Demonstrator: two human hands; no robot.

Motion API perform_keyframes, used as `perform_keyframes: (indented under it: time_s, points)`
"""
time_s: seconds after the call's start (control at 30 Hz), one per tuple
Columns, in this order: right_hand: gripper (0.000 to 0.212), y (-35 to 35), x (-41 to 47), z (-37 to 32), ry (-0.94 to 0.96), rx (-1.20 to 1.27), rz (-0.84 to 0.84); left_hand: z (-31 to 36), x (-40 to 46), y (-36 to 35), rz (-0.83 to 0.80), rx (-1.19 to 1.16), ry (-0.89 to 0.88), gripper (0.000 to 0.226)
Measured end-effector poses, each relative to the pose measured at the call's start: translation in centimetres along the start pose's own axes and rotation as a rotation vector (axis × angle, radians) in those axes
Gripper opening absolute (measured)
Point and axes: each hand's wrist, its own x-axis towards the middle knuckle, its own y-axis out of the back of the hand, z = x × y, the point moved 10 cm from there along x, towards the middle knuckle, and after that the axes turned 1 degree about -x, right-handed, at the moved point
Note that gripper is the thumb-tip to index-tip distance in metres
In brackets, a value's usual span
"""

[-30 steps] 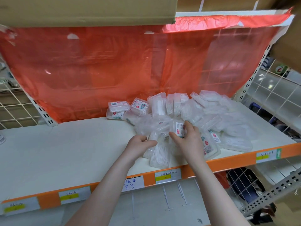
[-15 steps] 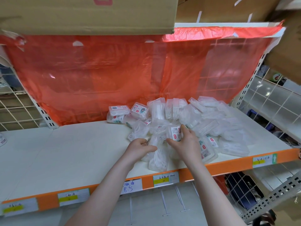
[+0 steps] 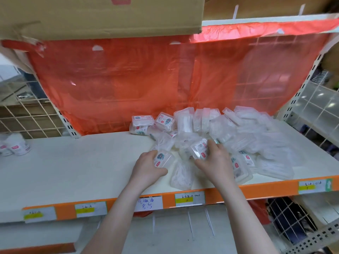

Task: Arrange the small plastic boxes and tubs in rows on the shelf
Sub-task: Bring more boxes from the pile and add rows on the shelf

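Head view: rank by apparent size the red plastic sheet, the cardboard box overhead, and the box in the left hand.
1. Red plastic sheet, largest.
2. Cardboard box, partly cropped, so its full size is unsure.
3. Small plastic box held by the left hand, smallest.

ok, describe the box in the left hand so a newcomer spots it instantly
Start at the cream shelf with its orange front edge, then go to the heap of clear boxes. At its left fringe, the left hand grips a clear box, label facing up.
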Motion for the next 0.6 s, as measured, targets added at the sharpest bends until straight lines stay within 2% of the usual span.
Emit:
perform_keyframes:
  time_s: [0.13,0.37,0.6]
  points:
    - [0.036,0.5,0.1,-1.0,0.09,-0.047,0.024,-0.5,-0.9,1.7,0.09,0.102,-0.03,0.043]
    - [0.049,-1.0,-1.6,-3.3,0.152,-0.087,-0.046,-2.1,-2.9,4.1,0.125,0.162,-0.059,0.065]
    - [0.045,-3.7,-3.8,-9.3,0.245,-0.142,-0.097,-6.0,-5.4,8.9,0.135,0.16,-0.053,0.068]
